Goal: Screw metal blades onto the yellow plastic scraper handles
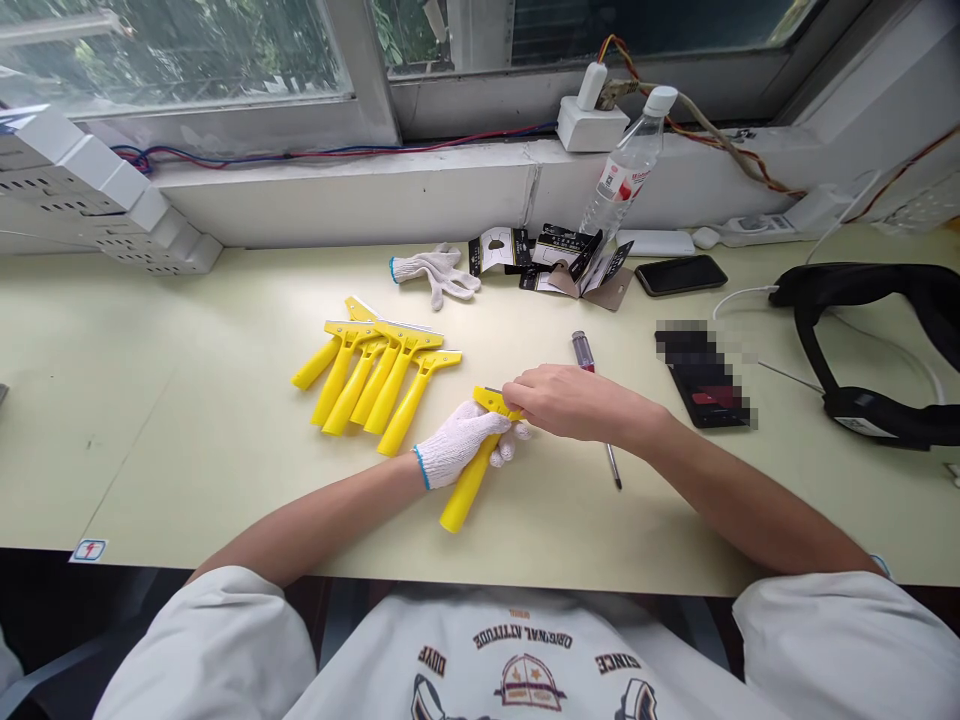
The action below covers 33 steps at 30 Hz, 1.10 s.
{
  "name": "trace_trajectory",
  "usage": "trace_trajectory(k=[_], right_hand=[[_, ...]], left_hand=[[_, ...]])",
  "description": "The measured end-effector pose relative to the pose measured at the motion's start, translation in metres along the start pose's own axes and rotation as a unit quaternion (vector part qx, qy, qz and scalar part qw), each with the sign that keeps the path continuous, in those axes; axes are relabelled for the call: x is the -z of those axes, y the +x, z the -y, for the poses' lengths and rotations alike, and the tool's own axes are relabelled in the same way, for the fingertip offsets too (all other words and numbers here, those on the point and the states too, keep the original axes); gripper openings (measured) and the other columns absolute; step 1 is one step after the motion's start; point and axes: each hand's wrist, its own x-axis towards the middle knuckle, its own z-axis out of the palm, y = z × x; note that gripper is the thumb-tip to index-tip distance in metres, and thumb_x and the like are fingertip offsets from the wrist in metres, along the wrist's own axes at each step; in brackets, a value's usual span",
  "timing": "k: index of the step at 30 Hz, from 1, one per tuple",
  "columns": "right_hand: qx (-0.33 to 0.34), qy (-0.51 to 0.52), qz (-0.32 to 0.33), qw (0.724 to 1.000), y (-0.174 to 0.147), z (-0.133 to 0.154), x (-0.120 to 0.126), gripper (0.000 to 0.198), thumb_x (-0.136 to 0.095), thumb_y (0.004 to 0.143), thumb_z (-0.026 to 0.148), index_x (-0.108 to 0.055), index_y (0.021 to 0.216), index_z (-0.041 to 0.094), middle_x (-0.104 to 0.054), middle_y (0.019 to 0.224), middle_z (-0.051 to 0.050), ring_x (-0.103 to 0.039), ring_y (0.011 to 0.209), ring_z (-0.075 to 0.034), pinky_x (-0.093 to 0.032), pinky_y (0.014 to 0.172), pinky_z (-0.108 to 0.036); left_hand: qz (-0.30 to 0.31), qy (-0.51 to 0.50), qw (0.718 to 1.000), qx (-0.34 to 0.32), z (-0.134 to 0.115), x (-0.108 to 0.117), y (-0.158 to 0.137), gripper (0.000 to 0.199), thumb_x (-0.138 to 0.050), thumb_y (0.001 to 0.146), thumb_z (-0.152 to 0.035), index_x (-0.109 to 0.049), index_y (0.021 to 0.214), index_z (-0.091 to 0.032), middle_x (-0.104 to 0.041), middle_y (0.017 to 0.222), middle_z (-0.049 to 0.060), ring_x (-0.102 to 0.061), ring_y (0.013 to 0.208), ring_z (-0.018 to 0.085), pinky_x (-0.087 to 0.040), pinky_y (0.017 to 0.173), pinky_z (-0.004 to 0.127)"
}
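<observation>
My left hand (463,440), in a white knit glove with a blue cuff, is closed around a yellow scraper (469,487) near its head. The scraper's handle slants down toward the table's front edge. Bare and with fingers bent together, my right hand (551,398) is at the right end of the scraper's head; its fingertips hide what they pinch there. Left of my gloved hand lies a pile of several yellow scrapers (382,375), handles toward me. A screwdriver (583,350) rests on the table partly under my right wrist, its tip showing below.
A second white glove (439,272) and opened black card packages (562,260) lie at the back. Behind them stands a water bottle (619,180). On the right are a phone (681,274), another dark phone (701,378) and a black headband device (862,410) with cables. White boxes (135,210) are stacked back left.
</observation>
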Motion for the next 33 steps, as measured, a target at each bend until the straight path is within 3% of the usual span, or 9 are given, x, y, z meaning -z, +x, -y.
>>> trace_trajectory(k=[5,11,15,25,33], right_hand=[[-0.005,0.003,0.005,1.0,-0.001,-0.001,-0.001,0.016,-0.05,0.104,0.006,-0.06,0.1,0.017,-0.067,0.09,-0.008,-0.055,0.077,-0.02,-0.026,0.068,-0.032],[0.002,0.148,-0.003,0.989,-0.005,-0.013,0.003,0.011,-0.054,0.104,0.013,-0.058,0.097,0.021,-0.068,0.096,-0.005,-0.054,0.079,-0.017,-0.031,0.068,-0.029],[0.002,0.182,0.005,0.983,-0.008,-0.011,0.009,0.016,-0.049,0.107,0.018,-0.059,0.096,0.022,-0.068,0.097,-0.004,-0.053,0.078,-0.017,-0.031,0.069,-0.029],[0.004,0.045,-0.011,0.999,-0.003,0.001,0.0,0.016,-0.05,0.105,0.009,-0.061,0.099,0.018,-0.067,0.09,-0.005,-0.053,0.074,-0.017,-0.028,0.067,-0.031],[0.007,-0.134,-0.017,0.991,-0.003,0.027,-0.004,0.02,-0.051,0.103,0.0,-0.06,0.109,0.016,-0.069,0.089,-0.006,-0.067,0.079,-0.023,-0.036,0.069,-0.034]], left_hand=[[-0.01,0.009,1.0,-0.002,-0.002,-0.002,-0.001,0.028,-0.077,0.084,-0.037,-0.071,0.093,-0.012,-0.071,0.075,0.006,-0.058,0.058,0.012,-0.046,0.056,0.024],[0.006,0.049,0.999,-0.005,0.001,0.003,-0.003,0.023,-0.068,0.089,-0.035,-0.071,0.089,-0.012,-0.064,0.065,0.003,-0.054,0.054,0.012,-0.044,0.057,0.025],[0.001,0.06,0.998,-0.018,0.003,0.004,-0.003,0.02,-0.064,0.092,-0.033,-0.07,0.088,-0.014,-0.062,0.061,0.002,-0.053,0.053,0.012,-0.043,0.057,0.026],[0.006,0.044,0.999,-0.024,0.006,0.004,-0.002,0.016,-0.064,0.088,-0.033,-0.065,0.083,-0.018,-0.059,0.057,0.0,-0.05,0.051,0.013,-0.039,0.054,0.027],[-0.005,0.06,0.997,-0.038,0.004,0.0,0.0,0.025,-0.064,0.088,-0.032,-0.058,0.068,-0.018,-0.056,0.057,0.001,-0.05,0.054,0.013,-0.038,0.057,0.028]])
